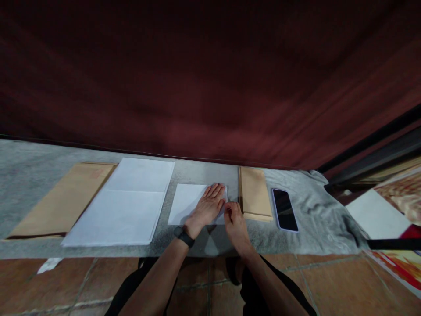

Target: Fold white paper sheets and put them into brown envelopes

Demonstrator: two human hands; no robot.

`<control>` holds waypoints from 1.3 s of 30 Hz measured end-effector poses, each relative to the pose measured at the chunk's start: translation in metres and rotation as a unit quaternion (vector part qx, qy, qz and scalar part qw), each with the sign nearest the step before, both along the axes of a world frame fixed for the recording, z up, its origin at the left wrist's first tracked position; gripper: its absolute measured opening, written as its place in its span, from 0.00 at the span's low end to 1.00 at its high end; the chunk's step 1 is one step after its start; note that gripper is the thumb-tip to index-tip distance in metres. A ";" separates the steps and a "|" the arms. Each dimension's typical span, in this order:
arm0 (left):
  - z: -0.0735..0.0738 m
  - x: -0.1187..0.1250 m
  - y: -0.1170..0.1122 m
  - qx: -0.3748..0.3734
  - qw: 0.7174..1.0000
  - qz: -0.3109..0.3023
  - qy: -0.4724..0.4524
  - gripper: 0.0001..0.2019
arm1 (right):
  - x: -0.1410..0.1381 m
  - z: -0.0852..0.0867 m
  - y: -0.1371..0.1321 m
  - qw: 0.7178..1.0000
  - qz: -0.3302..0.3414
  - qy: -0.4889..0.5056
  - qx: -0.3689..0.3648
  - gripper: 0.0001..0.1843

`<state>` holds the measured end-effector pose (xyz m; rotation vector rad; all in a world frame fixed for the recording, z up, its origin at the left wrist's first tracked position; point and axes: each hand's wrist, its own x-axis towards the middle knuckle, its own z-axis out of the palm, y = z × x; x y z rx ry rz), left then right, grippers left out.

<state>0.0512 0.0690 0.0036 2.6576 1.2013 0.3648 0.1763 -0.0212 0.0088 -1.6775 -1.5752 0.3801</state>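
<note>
A white sheet of paper (pixel 184 204), apparently folded to a smaller size, lies in front of me on the grey cloth. My left hand (pixel 210 206) rests flat on its right part, palm down and fingers stretched out, with a dark watch on the wrist. At the sheet's right edge is my right hand (pixel 236 226), its fingers curled in and pressed together close to the left thumb. Whether those fingers pinch the paper's edge is hidden. Just right of this hand sits a small stack of brown envelopes (pixel 255 191).
Left of the sheet lies a stack of larger white paper (pixel 131 206) with a crease across it. Beyond that is a large brown envelope (pixel 62 199). A phone (pixel 285 210) lies to the right on the grey cloth (pixel 315 210). A dark red curtain (pixel 210 101) hangs behind.
</note>
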 end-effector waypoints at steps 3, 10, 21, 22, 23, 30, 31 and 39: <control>0.004 -0.013 -0.001 0.024 0.996 0.089 -0.012 0.26 | 0.003 0.005 0.004 1.000 0.010 -0.017 0.019 0.15; -0.002 -0.061 -0.022 0.086 0.971 0.225 -0.004 0.27 | -0.023 -0.005 -0.003 0.974 0.109 -0.200 0.019 0.28; -0.021 -0.092 -0.041 0.105 0.971 0.215 0.007 0.33 | -0.029 -0.033 -0.007 0.951 0.028 -0.307 0.016 0.32; -0.021 -0.095 -0.041 0.103 0.970 0.219 0.002 0.32 | -0.026 -0.035 -0.006 0.950 0.019 -0.311 0.021 0.32; -0.022 -0.097 -0.040 0.101 0.970 0.222 -0.001 0.32 | -0.023 -0.037 -0.006 0.949 0.011 -0.313 0.025 0.32; -0.015 -0.099 -0.040 0.107 0.962 0.252 -0.008 0.30 | -0.015 -0.035 0.003 0.960 -0.030 -0.276 0.026 0.32; -0.013 -0.096 -0.040 0.107 0.964 0.245 -0.010 0.30 | -0.017 -0.032 0.006 0.963 -0.025 -0.268 0.025 0.32; -0.007 -0.056 -0.032 0.061 0.989 0.137 0.010 0.27 | -0.047 -0.010 0.038 0.971 0.093 -0.218 -0.042 0.31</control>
